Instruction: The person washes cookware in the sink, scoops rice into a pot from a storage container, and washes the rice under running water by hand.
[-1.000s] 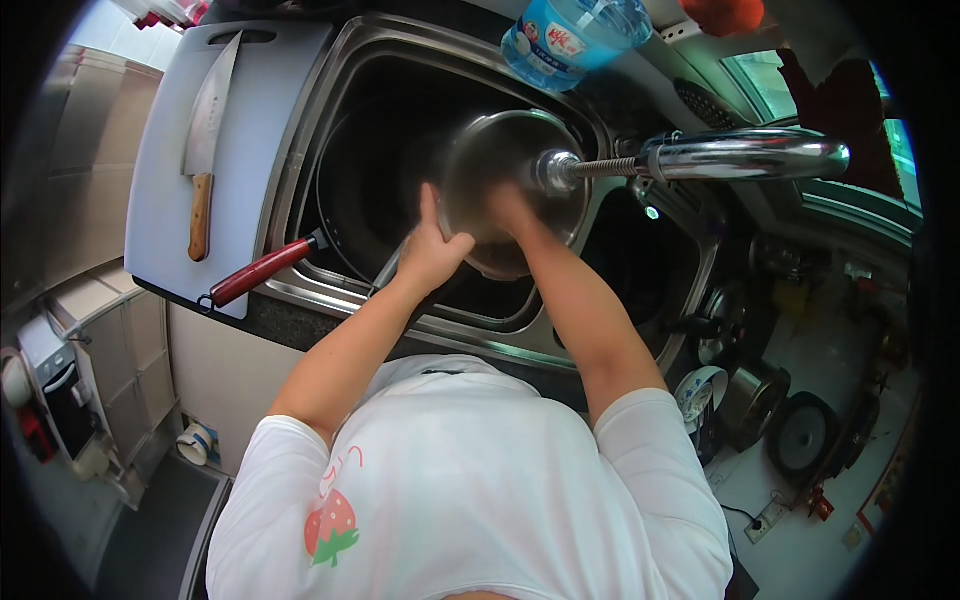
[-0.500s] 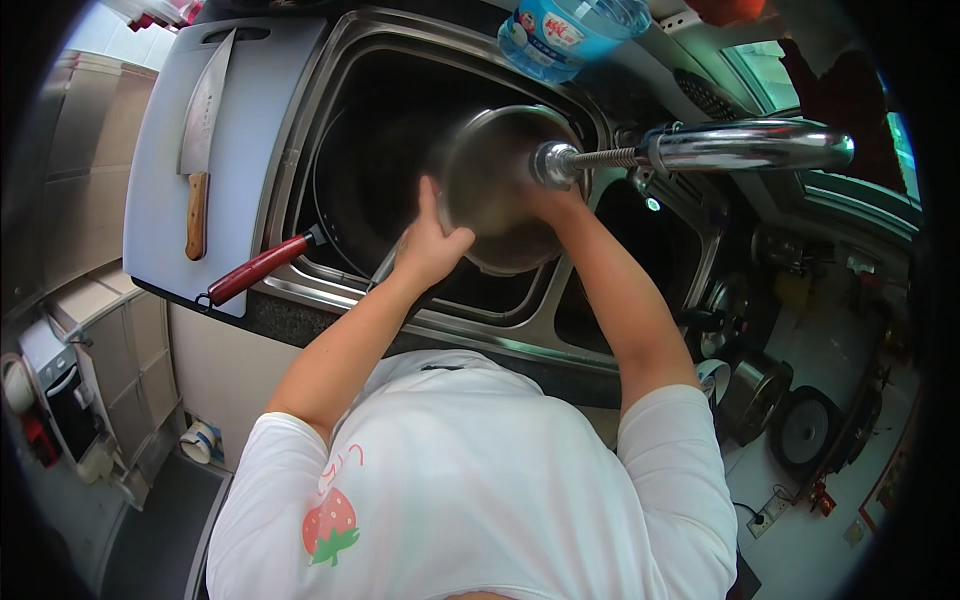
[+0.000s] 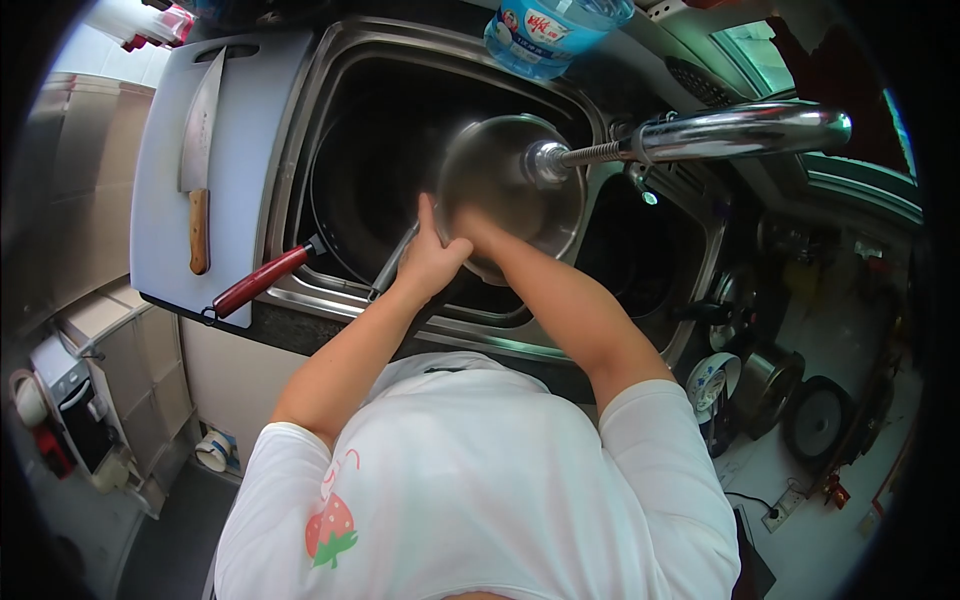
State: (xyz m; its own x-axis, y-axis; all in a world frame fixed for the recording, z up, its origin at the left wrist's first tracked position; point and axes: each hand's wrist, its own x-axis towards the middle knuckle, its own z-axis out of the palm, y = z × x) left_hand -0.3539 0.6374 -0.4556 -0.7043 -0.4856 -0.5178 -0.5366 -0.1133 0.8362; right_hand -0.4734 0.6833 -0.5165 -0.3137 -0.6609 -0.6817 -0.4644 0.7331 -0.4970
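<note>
A round metal pot (image 3: 552, 215) is held over the sink, beneath the faucet head (image 3: 547, 163). My left hand (image 3: 430, 258) grips the pot's near left rim, thumb and index finger stretched along it. Down inside the pot is my right hand (image 3: 476, 232); its fingers are blurred, and whether they hold anything cannot be seen. A grey handle (image 3: 394, 262) slants beside my left hand; what it belongs to is unclear. Left of the pot, a dark pan with a red handle (image 3: 262, 281) lies in the sink, its handle reaching over the cutting board.
A knife (image 3: 203, 140) with a wooden grip rests on the white cutting board (image 3: 160, 200) at left. A blue bottle (image 3: 545, 40) stands behind the sink (image 3: 285, 190). At right are a second basin (image 3: 625, 260), a patterned bowl (image 3: 710, 385) and metal pots (image 3: 770, 385).
My right hand has moved from the pot's right side under the faucet to its near left side, close to my left hand. My left hand keeps its hold on the rim.
</note>
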